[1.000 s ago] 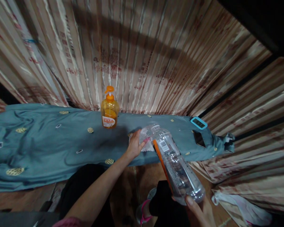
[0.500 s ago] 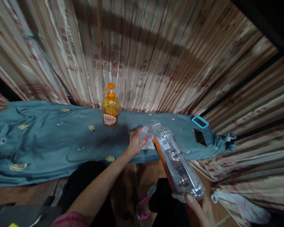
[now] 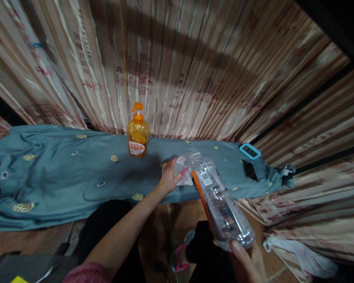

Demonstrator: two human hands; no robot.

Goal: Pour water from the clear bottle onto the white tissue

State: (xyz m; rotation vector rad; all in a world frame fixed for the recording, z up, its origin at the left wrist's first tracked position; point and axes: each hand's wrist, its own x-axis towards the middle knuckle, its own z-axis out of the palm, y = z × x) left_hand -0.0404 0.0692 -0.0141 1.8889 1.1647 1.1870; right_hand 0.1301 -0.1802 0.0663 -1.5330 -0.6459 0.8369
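A large clear plastic bottle [image 3: 221, 200] with an orange-edged label and a barcode lies tilted in front of me, its base towards me and its neck pointing up and left. My right hand [image 3: 246, 259] grips it by the base, thumb on top. At the neck end, my left hand [image 3: 168, 177] closes on a clear, whitish piece [image 3: 183, 163], whose kind I cannot make out; some of those fingers are hidden behind it. Left of that hand, an amber pump bottle [image 3: 138, 135] with an orange pump top stands upright on the teal cloth [image 3: 85, 169].
Along the right end of the cloth lie a blue-framed digital clock [image 3: 250, 151] and a dark phone [image 3: 249, 171]. Striped curtains [image 3: 165, 78] hang behind and to the right. A white bag [image 3: 303, 255] lies at lower right, and a dark stool-like surface [image 3: 32, 267] at lower left.
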